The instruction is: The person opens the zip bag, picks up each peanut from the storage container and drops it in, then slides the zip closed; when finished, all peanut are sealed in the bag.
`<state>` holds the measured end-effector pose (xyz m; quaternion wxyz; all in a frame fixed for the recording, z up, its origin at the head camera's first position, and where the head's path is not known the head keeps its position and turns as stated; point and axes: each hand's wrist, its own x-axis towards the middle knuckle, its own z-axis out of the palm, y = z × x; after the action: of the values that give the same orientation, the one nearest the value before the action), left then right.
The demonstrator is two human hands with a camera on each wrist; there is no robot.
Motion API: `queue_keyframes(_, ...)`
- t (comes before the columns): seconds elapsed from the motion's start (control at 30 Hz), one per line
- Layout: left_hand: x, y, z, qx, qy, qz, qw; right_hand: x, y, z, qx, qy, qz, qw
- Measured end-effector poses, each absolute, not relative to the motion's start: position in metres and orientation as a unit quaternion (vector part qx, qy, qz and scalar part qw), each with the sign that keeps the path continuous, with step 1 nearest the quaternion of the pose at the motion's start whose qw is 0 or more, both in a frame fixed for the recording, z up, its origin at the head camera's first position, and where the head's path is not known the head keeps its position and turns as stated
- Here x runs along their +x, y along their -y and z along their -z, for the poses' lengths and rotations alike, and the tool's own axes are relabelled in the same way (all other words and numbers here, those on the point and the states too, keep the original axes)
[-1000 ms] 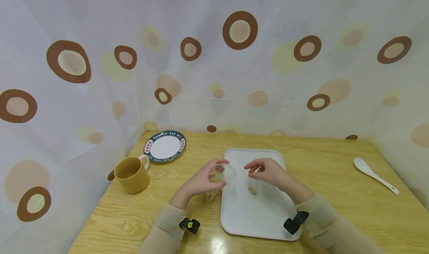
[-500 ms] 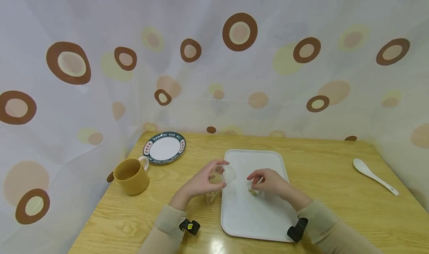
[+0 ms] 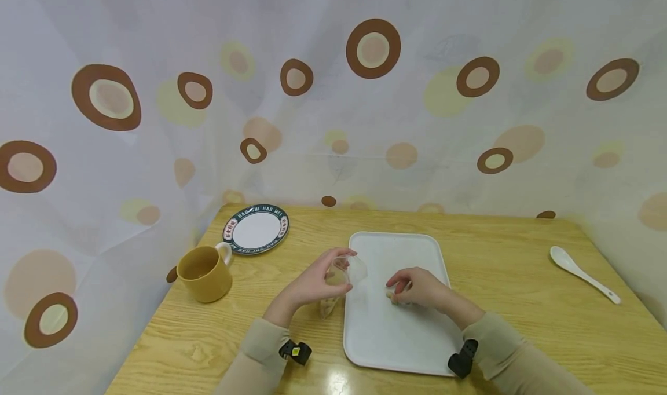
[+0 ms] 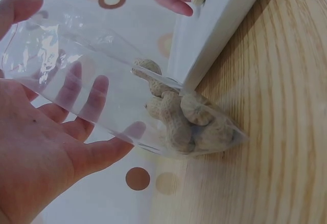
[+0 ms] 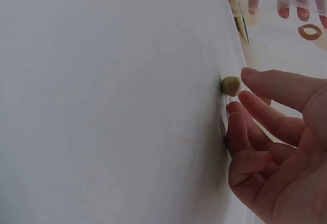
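My left hand [image 3: 319, 278] holds the mouth of a clear plastic bag [image 4: 115, 75], thumb on one side and fingers on the other. Several unshelled peanuts [image 4: 176, 114] fill the bag's lower corner, which hangs against the wooden table beside the tray. Over the white tray [image 3: 396, 343], my right hand [image 3: 421, 288] is lowered to a peanut [image 5: 231, 86] lying there. Thumb and index fingertips stand close around one end of that peanut, with a gap between them; the other fingers are bent beneath. In the head view the right hand partly covers the peanut.
A yellow mug [image 3: 205, 282] with a white handle stands at the left edge of the wooden table [image 3: 510, 256]. Behind it lies a green-rimmed plate [image 3: 256, 230]. A white spoon [image 3: 583, 273] lies far right. Patterned sheeting [image 3: 333, 105] surrounds the table.
My right hand has come down and slightly toward me, from above the tray to the peanut. The left hand keeps its place with the bag.
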<state>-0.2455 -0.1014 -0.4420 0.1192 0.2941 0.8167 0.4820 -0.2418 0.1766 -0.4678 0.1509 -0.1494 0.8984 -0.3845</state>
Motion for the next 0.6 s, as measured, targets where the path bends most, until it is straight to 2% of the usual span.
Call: queue_keyframes(0.6,-0.2458,0.0983,0.4417,0.298,-0.816,-0.482,0.119,-0.2413,-0.1770,0.4697,-0.163,-0.898,0.378,0.155)
